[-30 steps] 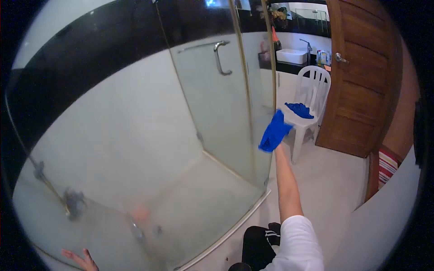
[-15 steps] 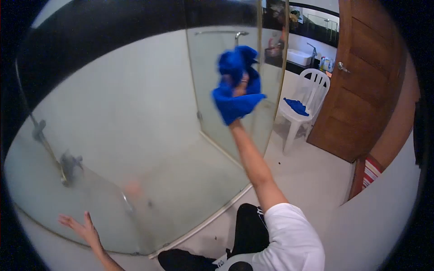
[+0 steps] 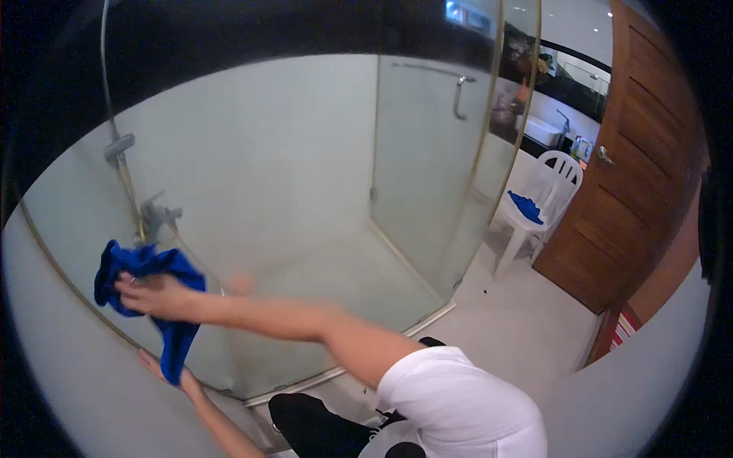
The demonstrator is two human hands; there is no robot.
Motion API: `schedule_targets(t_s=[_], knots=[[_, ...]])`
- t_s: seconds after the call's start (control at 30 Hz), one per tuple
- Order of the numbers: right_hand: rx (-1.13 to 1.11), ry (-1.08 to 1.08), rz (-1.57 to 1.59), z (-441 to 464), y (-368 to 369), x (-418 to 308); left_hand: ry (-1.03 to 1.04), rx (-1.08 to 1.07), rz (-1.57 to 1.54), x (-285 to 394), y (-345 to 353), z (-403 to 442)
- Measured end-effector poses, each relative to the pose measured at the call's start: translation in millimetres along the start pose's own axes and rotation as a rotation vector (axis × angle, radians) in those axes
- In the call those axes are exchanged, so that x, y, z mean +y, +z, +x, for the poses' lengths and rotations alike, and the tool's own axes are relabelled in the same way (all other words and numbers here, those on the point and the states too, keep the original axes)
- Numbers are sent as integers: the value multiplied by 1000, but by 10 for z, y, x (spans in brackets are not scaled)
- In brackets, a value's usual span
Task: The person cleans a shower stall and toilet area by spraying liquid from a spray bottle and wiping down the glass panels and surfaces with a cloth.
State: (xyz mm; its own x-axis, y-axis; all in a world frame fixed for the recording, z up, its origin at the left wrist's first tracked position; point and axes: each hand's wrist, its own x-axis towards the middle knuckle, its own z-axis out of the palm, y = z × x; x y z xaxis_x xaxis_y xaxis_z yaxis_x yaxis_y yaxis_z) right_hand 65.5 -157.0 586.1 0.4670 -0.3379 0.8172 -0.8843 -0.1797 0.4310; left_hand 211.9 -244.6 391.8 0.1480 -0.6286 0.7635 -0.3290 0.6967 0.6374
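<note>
My right hand reaches across to the left and presses a bunched blue cloth to the frosted glass panel of the shower. One tail of the cloth hangs down below the wrist. Lower down, my left hand lies near the foot of the glass, its fingers stretched out and holding nothing. The hanging end of the cloth covers part of that hand. Through the glass, just above the cloth, a shower tap shows.
To the right, the hinged glass door has a metal handle. Beyond it stands a white plastic chair with another blue cloth on its seat. A wooden door and a sink are farther back.
My right hand has swept the blue cloth from the glass door on the right down to the lower left. The view has shifted, and the cloth now overlaps my left hand.
</note>
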Motion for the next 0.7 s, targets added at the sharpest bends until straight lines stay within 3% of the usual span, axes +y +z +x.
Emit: schedule_targets(t_s=[0.1, 0.13, 0.17, 0.23, 0.3, 0.33, 0.37, 0.4, 0.43, 0.47, 0.53, 0.67, 0.7], knots=[[-46, 93, 78, -238, -1197, 545, -120, -112, 97, 638, -224, -37], [1, 206, 47, -455, -1495, 765, -105, -121, 53, 667, -227, -31], [-122, 337, 33, -604, -2014, 968, -119, -103, 50, 716, -230, -10], [49, 440, -312, -1139, -2878, 1439, -77, -111, 16, 836, -182, 26], [274, 796, -528, -1721, -3706, 1894, -75, -134, 31, 968, -66, 106], [335, 855, -827, -2251, -4088, 2209, -52, -191, 52, 1041, 11, 141], [481, 913, -858, -2661, -4443, 2455, -62, -182, 48, 1107, 111, 156], [557, 1178, -551, -3068, -4790, 2642, -70, -185, 54, 1171, 210, 154], [710, 1262, -385, -3156, -5012, 2711, -76, -189, 61, 1214, 267, 141], [821, 1154, -418, -3201, -5102, 2785, -81, -184, 58, 1226, 295, 130], [953, 674, -134, -3569, -5114, 3279, -72, -171, 10, 1214, 306, 125], [308, 639, -1155, -3054, -4734, 3046, -140, -207, 87, 1139, 319, 93], [443, 731, -863, -2805, -4530, 2986, -109, -194, 80, 1116, 335, 87]])
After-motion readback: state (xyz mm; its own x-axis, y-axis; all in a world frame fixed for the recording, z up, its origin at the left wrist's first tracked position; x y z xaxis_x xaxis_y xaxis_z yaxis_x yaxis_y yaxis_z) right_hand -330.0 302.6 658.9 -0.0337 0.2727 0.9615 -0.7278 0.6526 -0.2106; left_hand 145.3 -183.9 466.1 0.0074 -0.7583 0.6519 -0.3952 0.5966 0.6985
